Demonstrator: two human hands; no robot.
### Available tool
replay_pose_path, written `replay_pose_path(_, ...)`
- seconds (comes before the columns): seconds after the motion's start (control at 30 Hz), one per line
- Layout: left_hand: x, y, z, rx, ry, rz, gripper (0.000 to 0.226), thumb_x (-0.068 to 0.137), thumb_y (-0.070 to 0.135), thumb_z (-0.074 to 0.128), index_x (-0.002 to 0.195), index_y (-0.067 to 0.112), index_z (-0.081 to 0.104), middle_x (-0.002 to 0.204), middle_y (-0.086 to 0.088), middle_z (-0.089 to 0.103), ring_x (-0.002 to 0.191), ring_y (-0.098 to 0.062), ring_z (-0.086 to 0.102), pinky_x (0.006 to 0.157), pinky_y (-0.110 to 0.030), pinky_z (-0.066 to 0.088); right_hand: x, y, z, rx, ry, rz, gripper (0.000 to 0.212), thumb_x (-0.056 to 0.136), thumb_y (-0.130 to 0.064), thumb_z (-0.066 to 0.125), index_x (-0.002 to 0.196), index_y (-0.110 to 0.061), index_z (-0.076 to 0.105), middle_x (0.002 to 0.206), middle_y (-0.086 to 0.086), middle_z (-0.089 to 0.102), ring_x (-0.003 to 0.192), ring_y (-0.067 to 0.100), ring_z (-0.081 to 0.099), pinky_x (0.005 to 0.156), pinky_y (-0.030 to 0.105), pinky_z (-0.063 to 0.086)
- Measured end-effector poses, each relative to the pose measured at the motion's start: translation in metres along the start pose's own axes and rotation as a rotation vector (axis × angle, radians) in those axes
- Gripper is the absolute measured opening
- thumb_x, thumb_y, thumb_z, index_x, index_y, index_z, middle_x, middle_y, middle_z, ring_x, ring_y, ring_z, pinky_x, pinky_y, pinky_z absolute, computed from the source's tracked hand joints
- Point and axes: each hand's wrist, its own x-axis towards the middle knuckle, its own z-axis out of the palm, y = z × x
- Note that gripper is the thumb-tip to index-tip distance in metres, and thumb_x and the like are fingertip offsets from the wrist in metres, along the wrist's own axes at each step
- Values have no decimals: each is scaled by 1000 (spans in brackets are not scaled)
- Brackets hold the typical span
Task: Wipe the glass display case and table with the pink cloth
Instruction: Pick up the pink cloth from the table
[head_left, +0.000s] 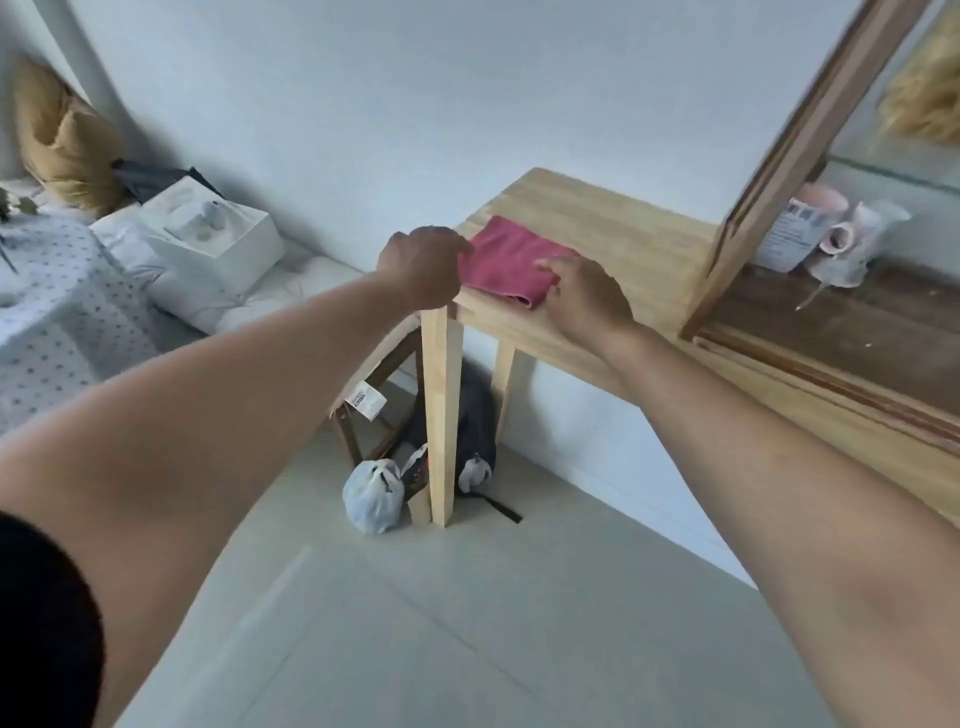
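A folded pink cloth (506, 265) lies flat on the left end of the light wooden table (597, 208). My left hand (423, 267) hovers over the table's near-left corner with its fingers curled down at the cloth's left edge, where it seems to pinch it; the fingertips are hidden. My right hand (584, 299) rests on the tabletop, its straight fingers touching the cloth's right edge. The glass display case (795, 156), framed in wood, stands on the table to the right, apart from both hands.
Inside the case sit a pink-topped jar (800, 228) and pale ornaments. Under the table lie a tied white bag (371, 499), a dark bag and a folded wooden stand. A bed with a white box (208, 223) and a tan pillow is at the left.
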Motion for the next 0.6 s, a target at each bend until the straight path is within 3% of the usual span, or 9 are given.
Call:
replay_pose_path(0.13, 16, -10, 1, 64, -117, 78, 62, 92, 3, 43, 148, 29, 49, 151, 3, 49, 142, -22, 42, 112, -42, 36, 18, 2, 10, -216, -126, -32, 49, 96, -11, 50, 143, -27, 51, 156, 1, 40, 146, 21, 29, 116, 43, 27)
replay_pose_path(0.23, 25, -13, 7, 63, -156, 105, 46, 95, 6, 41, 133, 20, 62, 136, -3, 59, 128, -29, 55, 102, -43, 48, 25, 5, 16, -316, -109, -98, 40, 100, -15, 44, 135, -28, 60, 144, 1, 55, 137, 26, 43, 108, 41, 31)
replay_pose_path(0.43, 33, -9, 12, -80, -130, 33, 38, 94, 24, 42, 115, 13, 71, 124, -11, 64, 109, -31, 61, 95, -46, 49, 23, 8, 19, -268, 27, -113, 34, 101, -13, 39, 120, -20, 66, 125, 3, 65, 120, 27, 52, 97, 39, 33)
replay_pose_path(0.5, 32, -9, 11, -89, -175, 54, 49, 94, 48, 36, 123, 23, 67, 127, -8, 59, 116, -32, 56, 99, -45, 45, 21, 6, 19, -158, 65, -66, 30, 101, -13, 40, 116, -17, 65, 121, 4, 66, 116, 28, 54, 95, 38, 34)
replay_pose_path(0.6, 26, -11, 11, -128, -245, 73, 84, 76, 90, 27, 132, 37, 60, 127, -4, 56, 121, -29, 52, 99, -44, 37, 18, 2, 15, -53, 95, -1, 28, 100, -13, 41, 118, -15, 62, 120, 8, 66, 114, 30, 56, 97, 38, 36)
